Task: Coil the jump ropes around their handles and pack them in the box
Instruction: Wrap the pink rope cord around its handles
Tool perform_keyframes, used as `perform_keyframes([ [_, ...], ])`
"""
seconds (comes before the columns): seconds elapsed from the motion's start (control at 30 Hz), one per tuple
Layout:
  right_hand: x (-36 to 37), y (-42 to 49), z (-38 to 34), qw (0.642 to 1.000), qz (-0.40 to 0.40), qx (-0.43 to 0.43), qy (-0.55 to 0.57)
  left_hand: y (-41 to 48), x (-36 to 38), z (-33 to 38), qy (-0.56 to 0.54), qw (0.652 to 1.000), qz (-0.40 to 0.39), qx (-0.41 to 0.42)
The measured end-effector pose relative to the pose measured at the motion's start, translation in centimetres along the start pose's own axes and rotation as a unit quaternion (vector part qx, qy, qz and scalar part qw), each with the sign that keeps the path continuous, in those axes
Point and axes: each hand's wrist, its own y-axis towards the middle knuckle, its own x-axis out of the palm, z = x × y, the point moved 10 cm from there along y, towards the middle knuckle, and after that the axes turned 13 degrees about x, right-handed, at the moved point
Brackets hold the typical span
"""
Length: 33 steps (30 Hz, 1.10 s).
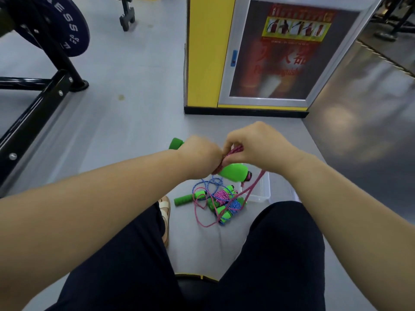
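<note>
Knees sit closest. Left grip holds green handles above the floor; right grip pinches pink rope (mid-coil, I think). Next needs tight loops, then the box.

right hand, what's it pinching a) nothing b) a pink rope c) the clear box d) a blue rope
b: the right hand pinches a pink rope that wraps round the green handles gripped by the left hand.
</note>
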Motion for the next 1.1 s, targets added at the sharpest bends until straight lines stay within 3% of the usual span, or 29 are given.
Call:
perform_keyframes([
  [0.1, 0.6, 0.3, 2.9, 0.973, -0.1, 0.058, 0.201, -0.6, -0.6, 0.7, -0.089, 0.994, 0.048, 0.047],
  [0.23, 3.7, -0.3, 6.6, 0.862, -0.159, 0.147, 0.459, -1.5, -2.5, 0.5, -0.268, 0.951, 0.138, 0.069],
  [0.3, 5.7, -1.2, 7.1, 0.859, -0.178, 0.165, 0.451, -1.7, -2.5, -0.1, -0.319, 0.933, 0.156, 0.054],
  [0.4, 7.7, -1.7, 8.0, 0.871, -0.143, 0.191, 0.428, -1.9, -1.8, -1.4, -0.404, 0.898, 0.175, 0.012],
  [0.57, 12.7, -2.3, 7.3, 0.728, -0.196, 0.216, 0.621, -2.1, -1.1, -1.6, -0.528, 0.824, 0.204, -0.026],
  [0.6, 13.1, -2.5, 7.4, 0.73, -0.196, 0.215, 0.618, -2.0, -0.8, -1.7, -0.546, 0.813, 0.2, -0.033],
  [0.7, 12.5, -3.1, 7.5, 0.791, -0.193, 0.194, 0.548, -1.9, 0.1, -2.0, -0.583, 0.789, 0.186, -0.055],
  [0.73, 12.1, -3.0, 7.3, 0.786, -0.194, 0.182, 0.559, -1.9, 0.3, -2.1, -0.597, 0.779, 0.181, -0.062],
  [0.83, 10.2, -2.6, 5.7, 0.69, -0.18, 0.114, 0.691, -1.6, 0.3, -1.9, -0.627, 0.759, 0.162, -0.062],
  [0.97, 10.3, -1.5, 5.7, 0.664, -0.087, 0.164, 0.724, -0.9, 0.3, -0.9, -0.66, 0.736, 0.143, -0.059],
  [1.1, 11.3, -1.0, 5.8, 0.583, -0.052, 0.18, 0.79, -0.8, 0.6, -0.8, -0.673, 0.726, 0.129, -0.066],
])
